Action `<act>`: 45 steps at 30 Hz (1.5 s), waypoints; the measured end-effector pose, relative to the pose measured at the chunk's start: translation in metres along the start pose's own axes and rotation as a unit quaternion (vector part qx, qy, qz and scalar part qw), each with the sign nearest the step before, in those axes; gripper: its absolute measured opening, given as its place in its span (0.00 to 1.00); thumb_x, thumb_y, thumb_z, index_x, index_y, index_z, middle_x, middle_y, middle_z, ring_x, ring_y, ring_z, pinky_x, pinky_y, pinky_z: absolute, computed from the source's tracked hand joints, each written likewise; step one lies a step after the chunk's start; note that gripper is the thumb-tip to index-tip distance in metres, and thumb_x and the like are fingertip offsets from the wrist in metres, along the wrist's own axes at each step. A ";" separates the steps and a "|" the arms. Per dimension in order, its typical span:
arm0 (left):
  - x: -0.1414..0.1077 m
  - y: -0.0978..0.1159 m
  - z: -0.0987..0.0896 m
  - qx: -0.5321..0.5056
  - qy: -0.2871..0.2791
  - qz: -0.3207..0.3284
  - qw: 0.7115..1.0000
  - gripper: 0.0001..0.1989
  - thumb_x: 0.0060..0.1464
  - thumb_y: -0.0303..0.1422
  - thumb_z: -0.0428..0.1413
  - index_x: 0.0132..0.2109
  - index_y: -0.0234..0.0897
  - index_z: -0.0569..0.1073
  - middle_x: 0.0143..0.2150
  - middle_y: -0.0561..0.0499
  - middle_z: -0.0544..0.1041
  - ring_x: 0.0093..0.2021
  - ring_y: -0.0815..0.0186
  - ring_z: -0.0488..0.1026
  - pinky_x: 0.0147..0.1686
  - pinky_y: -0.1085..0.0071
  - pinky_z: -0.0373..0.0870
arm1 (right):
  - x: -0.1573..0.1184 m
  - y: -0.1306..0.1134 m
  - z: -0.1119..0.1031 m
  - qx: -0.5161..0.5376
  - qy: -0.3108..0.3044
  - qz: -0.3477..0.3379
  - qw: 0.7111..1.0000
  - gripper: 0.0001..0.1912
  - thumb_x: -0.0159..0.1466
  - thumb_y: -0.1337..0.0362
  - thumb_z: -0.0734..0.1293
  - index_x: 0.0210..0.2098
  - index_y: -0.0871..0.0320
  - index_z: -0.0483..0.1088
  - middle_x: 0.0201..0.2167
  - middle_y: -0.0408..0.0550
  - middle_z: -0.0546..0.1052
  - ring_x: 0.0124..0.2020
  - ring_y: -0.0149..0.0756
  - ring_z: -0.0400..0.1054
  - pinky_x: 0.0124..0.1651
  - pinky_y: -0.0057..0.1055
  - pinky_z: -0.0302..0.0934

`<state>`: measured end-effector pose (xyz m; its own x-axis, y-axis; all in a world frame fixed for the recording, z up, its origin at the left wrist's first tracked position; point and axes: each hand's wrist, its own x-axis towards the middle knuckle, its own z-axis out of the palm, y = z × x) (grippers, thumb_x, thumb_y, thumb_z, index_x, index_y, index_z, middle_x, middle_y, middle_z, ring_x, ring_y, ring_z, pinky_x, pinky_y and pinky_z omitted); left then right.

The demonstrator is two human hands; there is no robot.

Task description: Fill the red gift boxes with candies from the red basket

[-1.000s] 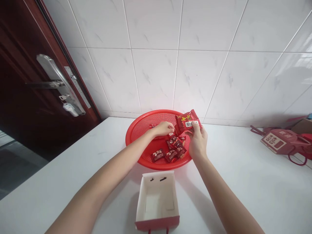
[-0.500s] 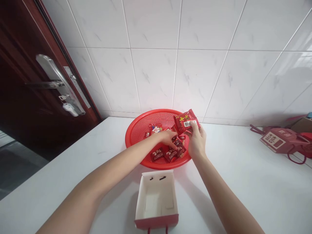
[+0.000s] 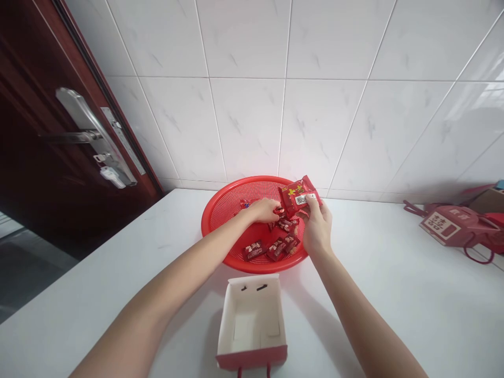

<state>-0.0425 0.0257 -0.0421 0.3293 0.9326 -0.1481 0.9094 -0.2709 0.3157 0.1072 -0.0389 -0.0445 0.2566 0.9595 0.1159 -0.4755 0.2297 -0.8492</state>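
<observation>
My right hand [image 3: 318, 226] grips a red snack packet [image 3: 298, 196] with yellow print, over the right rim of a red plastic basket [image 3: 216, 215]. Inside the basket my left hand [image 3: 265, 211] is closed, its fingertips pinching a small shiny red wrapped candy [image 3: 279, 211]. Several dark red candy packets [image 3: 254, 250] lie on the basket floor below and to the right of that hand. A bit of a blue and red packet [image 3: 244, 203] shows behind my left wrist. In front of the basket stands an open carton [image 3: 254, 315], white inside and red outside, with nothing in it.
The white tabletop [image 3: 378, 273] meets a tiled wall [image 3: 244, 121]. On the right, a closed red gift box [image 3: 452, 226] with cord handles stands beside other boxes. To the left is a dark wooden door [image 3: 31, 131] with a metal handle and keys.
My left hand has lifted and drawn slightly back within the basket, now pinching a small candy and uncovering packets below. My right hand still holds the red snack packet in nearly the same place.
</observation>
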 end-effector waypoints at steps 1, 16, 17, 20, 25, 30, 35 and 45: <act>-0.001 -0.001 -0.001 0.003 0.013 -0.010 1.000 0.13 0.51 0.30 0.58 0.44 0.40 0.80 0.42 0.47 0.82 0.46 0.52 0.77 0.41 0.65 0.69 | 0.000 0.000 0.000 0.001 0.002 0.000 1.000 0.10 0.58 0.55 0.72 0.32 0.55 0.73 0.31 0.43 0.79 0.33 0.35 0.72 0.36 0.31 0.67; -0.016 0.028 0.014 0.040 -0.181 0.075 0.980 0.21 0.33 0.47 0.72 0.31 0.41 0.75 0.34 0.51 0.81 0.35 0.56 0.77 0.31 0.68 0.67 | 0.000 0.002 -0.001 -0.008 -0.003 -0.007 1.000 0.10 0.59 0.56 0.71 0.34 0.55 0.75 0.31 0.43 0.80 0.33 0.35 0.74 0.37 0.31 0.68; -0.016 0.030 0.016 0.058 -0.172 0.076 0.981 0.20 0.35 0.46 0.71 0.31 0.41 0.75 0.34 0.50 0.81 0.35 0.56 0.77 0.32 0.68 0.67 | 0.000 0.002 0.000 -0.005 -0.003 -0.006 1.000 0.09 0.59 0.56 0.71 0.34 0.55 0.75 0.31 0.43 0.80 0.33 0.35 0.74 0.37 0.31 0.68; -0.013 0.032 0.017 0.098 -0.149 0.071 0.981 0.14 0.41 0.41 0.68 0.34 0.41 0.76 0.37 0.47 0.82 0.37 0.53 0.78 0.34 0.66 0.69 | 0.000 0.001 0.000 0.002 -0.001 -0.001 1.000 0.09 0.59 0.56 0.72 0.33 0.56 0.75 0.31 0.42 0.80 0.33 0.34 0.74 0.37 0.30 0.67; -0.009 0.019 0.002 0.130 -0.086 0.024 0.988 0.08 0.45 0.29 0.61 0.36 0.39 0.78 0.44 0.41 0.82 0.44 0.47 0.78 0.38 0.61 0.69 | 0.000 0.000 0.001 0.006 0.006 0.007 1.000 0.09 0.57 0.56 0.72 0.31 0.55 0.74 0.30 0.42 0.79 0.32 0.34 0.72 0.35 0.30 0.67; -0.012 0.011 -0.003 0.117 -0.096 0.022 0.988 0.09 0.44 0.24 0.57 0.33 0.39 0.80 0.40 0.44 0.82 0.40 0.54 0.78 0.34 0.66 0.69 | 0.000 0.000 0.001 0.011 0.002 0.009 1.000 0.10 0.56 0.56 0.73 0.30 0.56 0.74 0.29 0.42 0.78 0.31 0.33 0.70 0.33 0.30 0.66; -0.010 0.015 0.003 0.095 -0.121 0.051 0.987 0.14 0.47 0.29 0.59 0.43 0.41 0.82 0.44 0.48 0.82 0.39 0.59 0.78 0.33 0.70 0.69 | 0.002 0.001 -0.001 0.007 0.009 0.005 1.000 0.10 0.56 0.55 0.73 0.30 0.55 0.73 0.29 0.42 0.78 0.30 0.33 0.70 0.33 0.29 0.66; -0.014 0.029 0.011 0.106 -0.077 0.149 0.980 0.21 0.61 0.26 0.52 0.58 0.43 0.77 0.58 0.47 0.79 0.55 0.57 0.76 0.53 0.68 0.70 | -0.001 -0.001 0.000 0.007 0.004 0.006 1.000 0.09 0.57 0.57 0.72 0.30 0.56 0.73 0.27 0.41 0.77 0.30 0.31 0.72 0.33 0.27 0.68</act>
<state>-0.0177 0.0024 -0.0411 0.6084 0.7615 -0.2235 0.7937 -0.5849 0.1674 0.1072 -0.0398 -0.0435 0.2564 0.9612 0.1014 -0.4902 0.2198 -0.8435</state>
